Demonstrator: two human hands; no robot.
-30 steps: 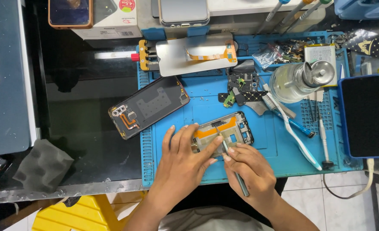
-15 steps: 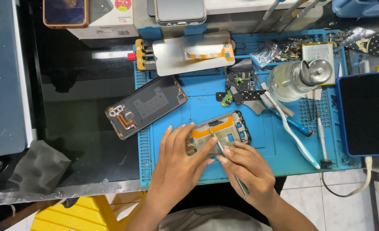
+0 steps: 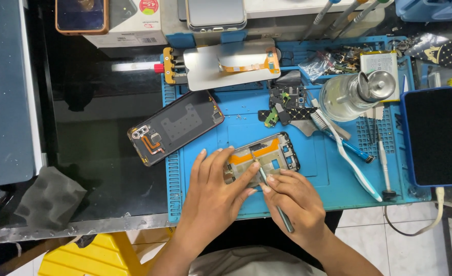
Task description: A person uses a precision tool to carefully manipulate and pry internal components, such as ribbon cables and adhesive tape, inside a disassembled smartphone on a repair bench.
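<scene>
Blue repair mat [image 3: 236, 122] over a dark bench. Nearest me, my left hand [image 3: 213, 199] lies flat with fingers spread, pinning the near-left end of the phone frame [image 3: 267, 156]; it grips nothing. My right hand [image 3: 292, 202] is closed pen-style around a thin tool [image 3: 272, 197], tip set on the frame's middle, by the orange strip. Best worked with light pressure, tool kept shallow, frame held dead still so the tip doesn't skid. Left of the frame, the back cover [image 3: 177, 128] lies inside-up, half off the mat. Right: toothbrush [image 3: 346, 153], glass dispenser bottle [image 3: 351, 92], dark phone [image 3: 433, 135]. Far: screen panel [image 3: 226, 64] in a clamp.
</scene>
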